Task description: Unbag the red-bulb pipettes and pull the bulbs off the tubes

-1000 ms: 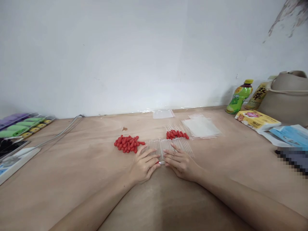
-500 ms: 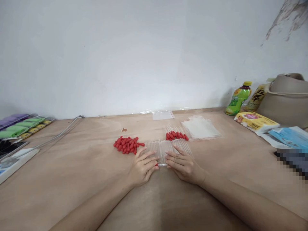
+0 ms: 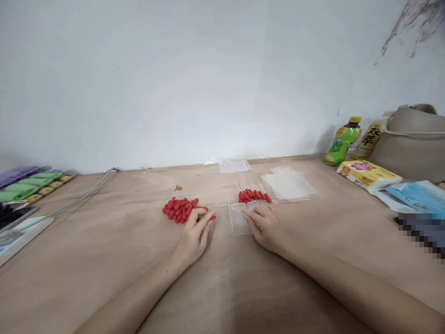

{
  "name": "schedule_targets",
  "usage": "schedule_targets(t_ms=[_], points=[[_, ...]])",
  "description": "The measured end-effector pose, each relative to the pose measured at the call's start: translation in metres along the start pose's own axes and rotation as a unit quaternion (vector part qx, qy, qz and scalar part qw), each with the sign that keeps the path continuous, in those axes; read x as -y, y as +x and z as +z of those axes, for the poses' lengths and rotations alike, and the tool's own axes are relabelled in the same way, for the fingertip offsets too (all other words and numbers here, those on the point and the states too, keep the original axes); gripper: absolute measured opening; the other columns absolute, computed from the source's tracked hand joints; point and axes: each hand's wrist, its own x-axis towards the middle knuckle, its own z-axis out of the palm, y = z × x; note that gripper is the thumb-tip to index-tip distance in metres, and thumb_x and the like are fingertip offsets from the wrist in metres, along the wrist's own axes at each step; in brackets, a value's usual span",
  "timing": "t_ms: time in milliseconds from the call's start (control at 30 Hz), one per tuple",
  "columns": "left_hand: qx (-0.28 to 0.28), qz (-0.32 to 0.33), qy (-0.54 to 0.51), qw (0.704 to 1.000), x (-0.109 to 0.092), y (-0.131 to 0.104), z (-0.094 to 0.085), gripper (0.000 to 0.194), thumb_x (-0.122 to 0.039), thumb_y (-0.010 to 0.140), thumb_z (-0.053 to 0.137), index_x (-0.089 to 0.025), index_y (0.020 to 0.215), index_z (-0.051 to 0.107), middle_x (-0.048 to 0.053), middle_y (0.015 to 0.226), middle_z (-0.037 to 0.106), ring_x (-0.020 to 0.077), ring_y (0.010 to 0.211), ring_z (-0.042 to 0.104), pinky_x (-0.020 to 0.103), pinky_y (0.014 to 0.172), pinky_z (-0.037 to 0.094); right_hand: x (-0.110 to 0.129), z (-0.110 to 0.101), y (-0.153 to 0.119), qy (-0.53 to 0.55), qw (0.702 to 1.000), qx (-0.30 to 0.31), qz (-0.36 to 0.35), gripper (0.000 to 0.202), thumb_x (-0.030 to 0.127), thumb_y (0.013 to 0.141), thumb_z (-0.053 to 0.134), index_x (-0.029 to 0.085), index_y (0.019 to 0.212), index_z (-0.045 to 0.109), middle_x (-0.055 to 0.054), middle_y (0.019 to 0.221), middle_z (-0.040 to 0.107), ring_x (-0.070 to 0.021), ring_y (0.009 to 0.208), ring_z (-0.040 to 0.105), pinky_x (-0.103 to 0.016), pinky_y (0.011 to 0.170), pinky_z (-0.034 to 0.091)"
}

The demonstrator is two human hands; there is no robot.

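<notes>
My left hand pinches a red rubber dropper bulb, its end showing past the fingertips. My right hand has thumb and forefinger closed on a thin clear dropper tube, which points left over the others. Between the hands lies a row of clear dropper tubes, side by side on the table. Beside my left hand is a heap of red bulbs. Beyond my right hand, several tubes with red bulbs fitted lie in a line.
Clear plastic bags are stacked behind my right hand, with another bag by the wall. A green bottle, a yellow box and a blue packet stand or lie right. A grey cable runs at left.
Both hands have lifted off the row of tubes and moved slightly away. The left now shows a red bulb at its fingertips, higher than before; the right has picked up a tube.
</notes>
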Motion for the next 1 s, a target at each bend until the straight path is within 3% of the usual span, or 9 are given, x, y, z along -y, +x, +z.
schedule_targets(t_ms=[167,267,367,500,633,900,1000], points=[[-0.016,-0.107,0.054,0.993,0.022,0.033,-0.038,0.03,-0.026,0.086,0.039,-0.021,0.111,0.056,0.005,0.087,0.049,0.0155,0.083,0.053,0.031,0.077,0.045,0.005,0.004,0.02,0.073,0.997,-0.009,0.036,0.021,0.015,0.081,0.044,0.015,0.093,0.06,-0.006,0.076,0.06,-0.0159,0.072,0.052,-0.028,0.066,0.039],[0.001,-0.171,0.04,0.984,0.041,0.055,-0.065,0.036,-0.034,0.081,0.047,-0.019,0.114,0.05,0.002,0.083,0.054,0.0134,0.069,0.055,0.027,0.064,0.046,0.009,0.015,0.033,0.061,0.997,-0.037,0.017,0.017,0.015,0.079,0.045,0.016,0.084,0.062,-0.004,0.07,0.06,-0.015,0.068,0.052,-0.028,0.065,0.037],[0.024,-0.221,0.044,0.974,0.056,0.07,-0.08,0.038,-0.041,0.076,0.052,-0.019,0.107,0.05,0.001,0.082,0.059,0.0111,0.057,0.052,0.025,0.054,0.043,0.017,0.027,0.042,0.022,0.999,-0.036,-0.001,0.014,0.014,0.076,0.048,0.017,0.075,0.062,-0.001,0.064,0.061,-0.0136,0.066,0.052,-0.032,0.072,0.032],[0.069,-0.219,0.098,0.968,0.062,0.072,-0.079,0.035,-0.044,0.073,0.053,-0.019,0.097,0.053,0.002,0.084,0.063,0.0114,0.054,0.05,0.025,0.053,0.041,0.024,0.034,0.045,-0.03,0.999,0.013,-0.016,0.012,0.016,0.074,0.052,0.018,0.069,0.062,0.0,0.065,0.062,-0.0145,0.071,0.05,-0.037,0.08,0.024],[0.141,-0.188,0.136,0.962,0.062,0.068,-0.068,0.027,-0.043,0.074,0.051,-0.021,0.088,0.058,0.002,0.088,0.065,0.0163,0.071,0.057,0.026,0.061,0.043,0.028,0.033,0.042,-0.048,0.996,0.073,-0.026,0.012,0.018,0.075,0.053,0.018,0.067,0.062,-0.001,0.066,0.062,-0.0149,0.073,0.048,-0.039,0.081,0.021],[0.258,-0.137,0.173,0.941,0.066,0.064,-0.064,0.02,-0.042,0.071,0.054,-0.023,0.077,0.061,0.002,0.079,0.064,0.0198,0.074,0.059,0.028,0.063,0.043,0.031,0.027,0.038,-0.023,0.994,0.102,-0.032,0.037,0.054,0.074,0.054,0.019,0.076,0.065,-0.003,0.069,0.06,-0.0171,0.076,0.047,-0.041,0.081,0.019],[0.262,-0.14,0.159,0.941,0.065,0.065,-0.067,0.023,-0.044,0.07,0.054,-0.023,0.077,0.062,0.003,0.079,0.064,0.0202,0.074,0.059,0.028,0.061,0.043,0.03,0.027,0.037,-0.026,0.993,0.101,-0.046,0.044,0.06,0.074,0.05,0.018,0.075,0.065,-0.004,0.069,0.059,-0.0166,0.075,0.045,-0.04,0.08,0.019]])
